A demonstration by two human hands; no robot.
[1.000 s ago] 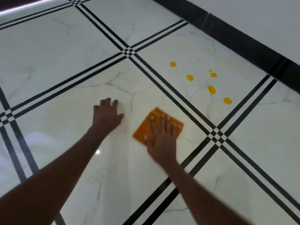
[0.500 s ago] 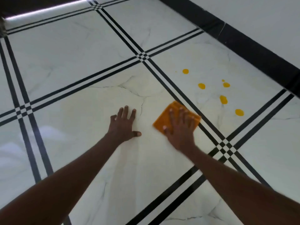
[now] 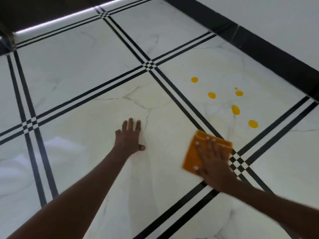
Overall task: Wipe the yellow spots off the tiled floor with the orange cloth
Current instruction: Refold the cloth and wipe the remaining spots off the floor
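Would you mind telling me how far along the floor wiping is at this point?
Nothing looks wiped yet: six yellow spots remain on the tile beyond the black stripes. In hand: the right hand presses flat on the orange cloth, which lies just short of the nearest spot, while the left hand rests flat on the floor. Left: pushing the cloth over every spot.

- A black skirting band (image 3: 269,54) runs diagonally across the upper right.
- A pale wall (image 3: 284,16) rises directly behind that band.
- Far left of the band, a bright strip (image 3: 69,17), perhaps a reflection, edges dark space.
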